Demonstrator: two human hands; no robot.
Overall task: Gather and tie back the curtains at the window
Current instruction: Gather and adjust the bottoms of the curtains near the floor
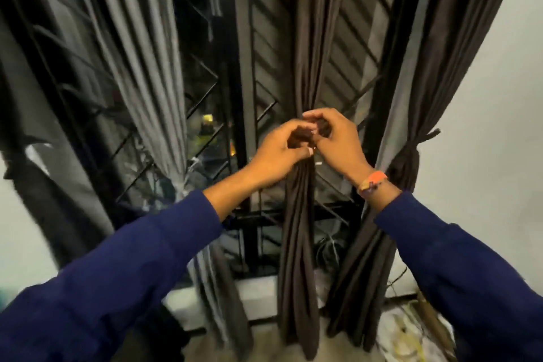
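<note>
Head view, window with black diagonal grille [205, 103]. Centre: dark brown middle curtain [302, 229], gathered into a narrow bundle in front of the grille's upright bar and pinched at mid-height. Left hand [279, 153] and right hand [335, 141] both closed on the bundle at the pinch, fingertips meeting over a dark knot or tie band [305, 134]; whether separate strip or the curtain's own fabric, not discernible under the fingers. Neither hand spread wide; both curled tight around cloth. Orange wristband [374, 181] on the right wrist; navy sleeves [132, 267] on both forearms.

Right of centre, against the window's right edge: second dark curtain [411, 97], already cinched by a dark tie [411, 150] with one end sticking out toward the white wall [499, 97]. Left of centre: grey curtain [152, 82], likewise drawn in at a pale tie [183, 182] near the grille's lower left part. Far left edge: another dark curtain [44, 170], blurred, state unclear.

Step in hand, as judged: knotting the tie on the middle curtain, with two neighbours apparently done. Task judged well advanced.

Next move, as judged: opposite pulls on the two tie ends to seat the knot while keeping the pleats bunched; release only once the knot holds, otherwise likely slippage of the smooth folds and loosening of the bundle.
</note>
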